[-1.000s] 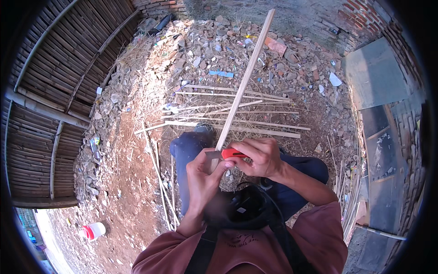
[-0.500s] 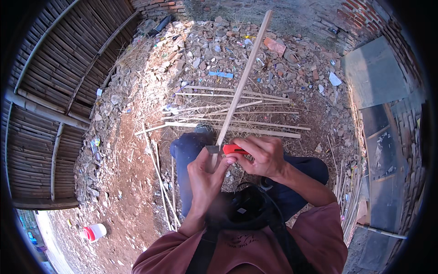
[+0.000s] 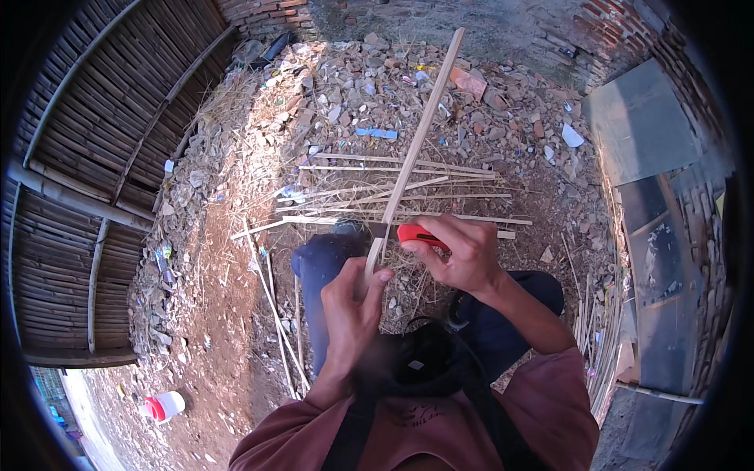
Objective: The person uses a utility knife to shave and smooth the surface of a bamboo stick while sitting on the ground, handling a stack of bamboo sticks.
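My left hand point(image 3: 350, 302) is closed around the near end of a long pale bamboo strip point(image 3: 422, 129), thumb against its side. The strip slants away from me, up and to the right. My right hand point(image 3: 469, 255) grips a red-handled utility knife point(image 3: 416, 234). Its grey blade crosses the strip a little beyond my left hand, pointing left. Below the blade the strip looks split, with a thin sliver standing apart on the right. Several more pale strips point(image 3: 463, 221) lie on the ground beyond my knees.
Stone and brick rubble point(image 3: 345, 94) covers the ground up to a wall. A bamboo-slat panel point(image 3: 86, 118) stands left, and boards point(image 3: 644, 125) lean at right. A red and white container point(image 3: 165, 407) lies on the dirt at lower left. More thin sticks point(image 3: 275, 306) lie beside my left leg.
The knife and my right hand have moved away from me along the strip, widening the distance from my left hand. A split now shows in the strip below the blade.
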### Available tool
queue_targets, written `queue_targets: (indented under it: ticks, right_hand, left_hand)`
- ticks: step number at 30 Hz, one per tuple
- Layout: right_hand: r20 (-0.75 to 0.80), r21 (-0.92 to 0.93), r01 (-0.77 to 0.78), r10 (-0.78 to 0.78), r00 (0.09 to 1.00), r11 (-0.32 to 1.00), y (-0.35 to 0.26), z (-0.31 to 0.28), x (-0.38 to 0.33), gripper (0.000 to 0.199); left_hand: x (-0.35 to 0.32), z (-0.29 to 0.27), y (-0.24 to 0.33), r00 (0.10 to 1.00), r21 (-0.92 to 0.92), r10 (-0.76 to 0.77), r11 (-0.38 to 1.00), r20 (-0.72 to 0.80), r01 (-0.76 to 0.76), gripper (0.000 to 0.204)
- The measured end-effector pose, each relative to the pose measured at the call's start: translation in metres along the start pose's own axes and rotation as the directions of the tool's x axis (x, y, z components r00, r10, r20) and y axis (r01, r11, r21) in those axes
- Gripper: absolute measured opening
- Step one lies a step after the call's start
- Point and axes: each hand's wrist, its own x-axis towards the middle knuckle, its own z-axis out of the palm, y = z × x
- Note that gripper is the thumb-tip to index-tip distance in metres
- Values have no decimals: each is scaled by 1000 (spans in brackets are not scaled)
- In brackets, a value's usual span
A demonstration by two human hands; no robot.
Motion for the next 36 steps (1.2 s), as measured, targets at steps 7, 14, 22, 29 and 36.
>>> queue_targets:
  ticks: [7, 14, 22, 29, 36]
  right_hand:
    - [-48, -18, -162, 161, 986, 987, 37, -21, 19, 24]
    - [-5, 76, -151, 152, 988, 986, 34, -17, 13, 27]
    - [129, 148, 94, -114, 985, 984, 16, 9, -7, 31]
    - [147, 145, 98, -119, 982, 985, -1, 19, -19, 27]
    - [113, 111, 75, -88, 990, 991, -5, 20, -18, 27]
  left_hand:
    - [-17, 0, -12, 993, -6, -86, 996, 75, 87, 24]
    - [-13, -3, -22, 988, -222, -94, 968, 119, 118, 35]
    - [-7, -1, -17, 995, -268, -45, 961, 91, 68, 21]
    - [-3, 5, -25, 1000, -317, 4, 948, 18, 2, 23]
    - [0, 8, -25, 998, -264, 7, 964, -70, -25, 20]
